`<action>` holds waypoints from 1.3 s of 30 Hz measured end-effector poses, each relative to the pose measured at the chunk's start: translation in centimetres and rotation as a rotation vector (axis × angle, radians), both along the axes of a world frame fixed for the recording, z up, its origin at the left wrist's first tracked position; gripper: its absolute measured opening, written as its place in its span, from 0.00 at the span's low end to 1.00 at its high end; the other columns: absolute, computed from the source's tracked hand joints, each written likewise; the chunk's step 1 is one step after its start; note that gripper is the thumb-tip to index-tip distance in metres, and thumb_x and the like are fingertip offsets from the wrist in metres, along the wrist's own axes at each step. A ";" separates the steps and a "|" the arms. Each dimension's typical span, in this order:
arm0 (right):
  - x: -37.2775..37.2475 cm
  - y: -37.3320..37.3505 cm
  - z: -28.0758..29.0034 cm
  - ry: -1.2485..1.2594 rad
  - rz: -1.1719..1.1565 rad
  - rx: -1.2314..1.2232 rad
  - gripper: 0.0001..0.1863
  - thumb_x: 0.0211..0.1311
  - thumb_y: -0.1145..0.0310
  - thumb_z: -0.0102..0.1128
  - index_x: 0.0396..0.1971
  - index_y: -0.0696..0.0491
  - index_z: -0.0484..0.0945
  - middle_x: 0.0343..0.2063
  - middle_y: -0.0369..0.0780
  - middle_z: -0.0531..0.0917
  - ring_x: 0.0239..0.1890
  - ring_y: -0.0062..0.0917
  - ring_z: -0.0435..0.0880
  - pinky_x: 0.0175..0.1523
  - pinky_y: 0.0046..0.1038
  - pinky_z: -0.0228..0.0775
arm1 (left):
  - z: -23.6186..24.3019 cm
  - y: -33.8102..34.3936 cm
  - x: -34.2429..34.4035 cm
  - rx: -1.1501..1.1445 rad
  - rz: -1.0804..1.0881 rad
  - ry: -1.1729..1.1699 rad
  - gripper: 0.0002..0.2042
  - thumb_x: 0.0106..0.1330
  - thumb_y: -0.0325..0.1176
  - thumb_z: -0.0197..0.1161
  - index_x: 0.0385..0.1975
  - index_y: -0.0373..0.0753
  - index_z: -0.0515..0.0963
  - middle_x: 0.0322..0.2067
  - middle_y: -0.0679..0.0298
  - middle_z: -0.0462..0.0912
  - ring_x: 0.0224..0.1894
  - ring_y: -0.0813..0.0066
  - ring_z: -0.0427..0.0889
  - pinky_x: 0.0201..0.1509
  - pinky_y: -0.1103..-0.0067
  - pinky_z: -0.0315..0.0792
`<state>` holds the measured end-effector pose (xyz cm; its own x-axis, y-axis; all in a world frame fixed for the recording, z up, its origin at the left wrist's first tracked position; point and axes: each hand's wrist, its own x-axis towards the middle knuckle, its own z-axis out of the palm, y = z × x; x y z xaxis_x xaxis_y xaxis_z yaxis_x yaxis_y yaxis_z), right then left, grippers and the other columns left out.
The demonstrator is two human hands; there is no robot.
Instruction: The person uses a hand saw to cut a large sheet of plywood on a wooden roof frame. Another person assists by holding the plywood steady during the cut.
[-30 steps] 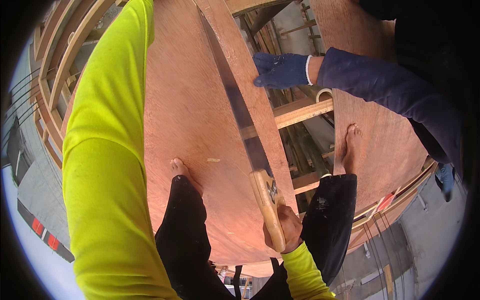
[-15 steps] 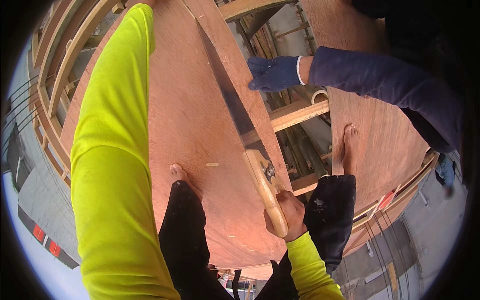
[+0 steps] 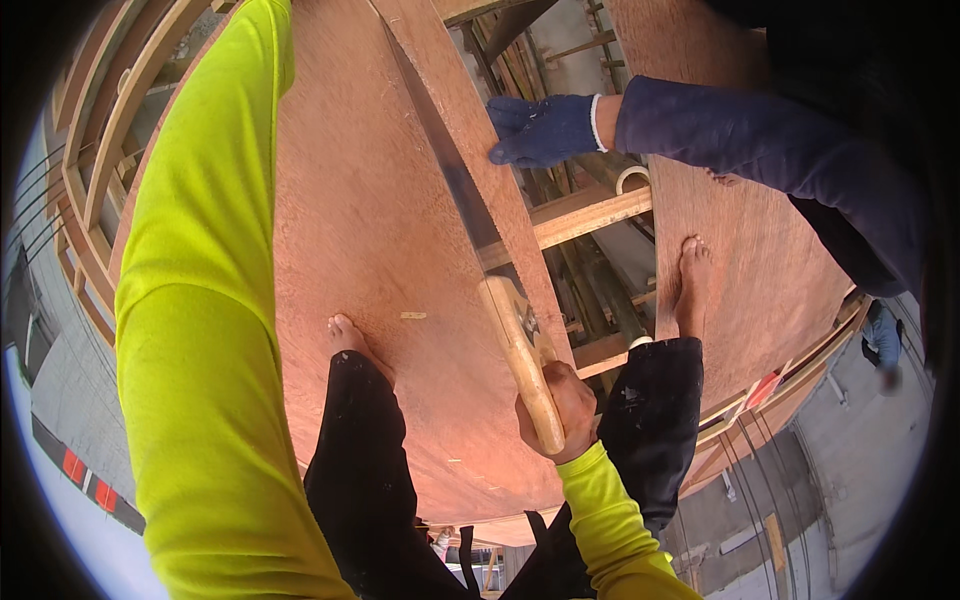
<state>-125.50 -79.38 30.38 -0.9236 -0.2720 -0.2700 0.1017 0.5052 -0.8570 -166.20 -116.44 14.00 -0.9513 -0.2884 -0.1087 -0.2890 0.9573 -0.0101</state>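
My right hand [image 3: 560, 405] is wrapped around the wooden handle [image 3: 515, 335] of a handsaw, whose long metal blade [image 3: 450, 175] lies along a straight line between a large reddish plywood sheet [image 3: 360, 190] and a narrow plywood strip [image 3: 435, 80]. My left arm, in a bright yellow sleeve [image 3: 205, 330], stretches up the left side; its hand is out of view beyond the top edge. A co-worker's hand in a dark blue glove [image 3: 540, 130] rests at the strip's right edge, above an opening onto framing.
My bare feet [image 3: 690, 280] stand on plywood either side of the opening, which shows timber crosspieces [image 3: 590, 220] and poles. Curved wooden framing [image 3: 110, 150] is at the left. Steel rods, concrete surfaces [image 3: 870, 430] and another person [image 3: 882, 335] appear at the lower right.
My right hand and the saw have moved forward, up the picture along the cut. The co-worker's gloved hand appears slightly left and higher. My left hand has slipped out past the top edge.
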 end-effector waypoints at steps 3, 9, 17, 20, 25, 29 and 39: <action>3.6 2.8 3.6 0.061 0.080 0.134 0.16 0.48 0.79 0.67 0.40 0.59 0.78 0.32 0.48 0.81 0.29 0.45 0.84 0.36 0.35 0.80 | 0.0 0.5 -1.6 0.013 -0.028 0.024 0.35 0.52 0.58 0.68 0.51 0.32 0.80 0.48 0.38 0.83 0.52 0.42 0.84 0.57 0.57 0.78; -0.1 1.0 0.5 -0.044 0.025 0.006 0.13 0.48 0.81 0.67 0.36 0.58 0.77 0.30 0.48 0.81 0.29 0.45 0.84 0.35 0.35 0.79 | -0.7 -0.8 -0.3 -0.027 -0.031 0.057 0.35 0.51 0.58 0.70 0.52 0.36 0.80 0.48 0.38 0.83 0.52 0.42 0.83 0.57 0.57 0.78; -0.2 1.2 1.2 -0.066 -0.012 -0.014 0.11 0.50 0.84 0.64 0.34 0.59 0.76 0.28 0.47 0.79 0.25 0.42 0.82 0.31 0.32 0.76 | -0.1 1.0 -0.9 -0.011 0.015 0.044 0.35 0.51 0.59 0.70 0.53 0.37 0.80 0.47 0.38 0.83 0.52 0.44 0.84 0.57 0.56 0.79; 0.9 1.1 2.6 -0.068 -0.034 -0.001 0.12 0.50 0.84 0.64 0.36 0.59 0.76 0.30 0.47 0.81 0.28 0.41 0.84 0.33 0.32 0.77 | -1.1 -1.6 -1.1 -0.046 -0.029 0.018 0.35 0.52 0.59 0.69 0.53 0.37 0.79 0.47 0.38 0.84 0.50 0.43 0.85 0.55 0.56 0.79; 2.8 2.4 5.9 -0.037 0.014 0.105 0.16 0.49 0.84 0.63 0.41 0.60 0.78 0.33 0.46 0.83 0.29 0.41 0.85 0.35 0.31 0.80 | -2.6 -0.5 -0.3 -0.068 -0.044 0.101 0.37 0.51 0.62 0.68 0.52 0.34 0.79 0.44 0.38 0.84 0.47 0.41 0.86 0.53 0.57 0.81; 0.0 0.4 3.2 -0.102 0.016 0.089 0.17 0.48 0.85 0.64 0.42 0.61 0.77 0.32 0.47 0.83 0.29 0.42 0.86 0.35 0.30 0.81 | -2.4 -0.8 -0.9 -0.061 -0.071 0.160 0.37 0.51 0.61 0.69 0.50 0.32 0.79 0.45 0.38 0.84 0.48 0.42 0.85 0.54 0.57 0.80; 1.9 0.9 7.4 -0.124 -0.020 0.047 0.13 0.49 0.84 0.64 0.36 0.59 0.76 0.29 0.47 0.81 0.24 0.40 0.83 0.30 0.31 0.76 | -1.9 -1.2 -1.6 -0.159 -0.106 0.088 0.34 0.51 0.58 0.67 0.48 0.33 0.82 0.43 0.39 0.85 0.48 0.45 0.86 0.54 0.58 0.80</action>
